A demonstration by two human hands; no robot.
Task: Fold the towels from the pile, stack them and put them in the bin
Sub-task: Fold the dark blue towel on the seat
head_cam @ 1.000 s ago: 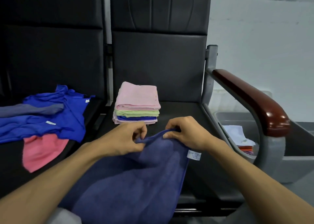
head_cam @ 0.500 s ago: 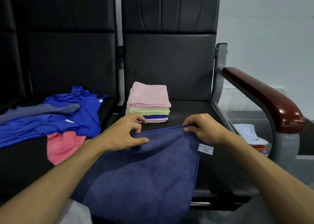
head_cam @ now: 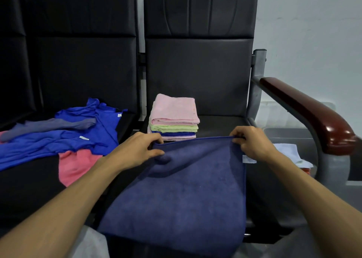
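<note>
A dark blue towel (head_cam: pixel 184 191) is spread over the front of the right seat and hangs past its edge. My left hand (head_cam: pixel 137 150) pinches its far left corner and my right hand (head_cam: pixel 250 144) pinches its far right corner, holding the far edge taut. Just behind that edge stands a stack of folded towels (head_cam: pixel 174 118), pink on top, then green and blue. An unfolded pile (head_cam: pixel 64 134) of blue, grey and pink-red towels lies on the left seat. The grey bin (head_cam: pixel 290 138) sits low at the right, with a white towel (head_cam: pixel 291 154) inside.
Black chair backs (head_cam: pixel 197 62) rise behind the seats. A metal frame with a dark red wooden armrest (head_cam: pixel 311 111) stands between the right seat and the bin. A pale wall lies beyond.
My hands have moved apart along the dark blue towel's far edge, pulling it from a bunched fold into a flat, taut sheet over the seat.
</note>
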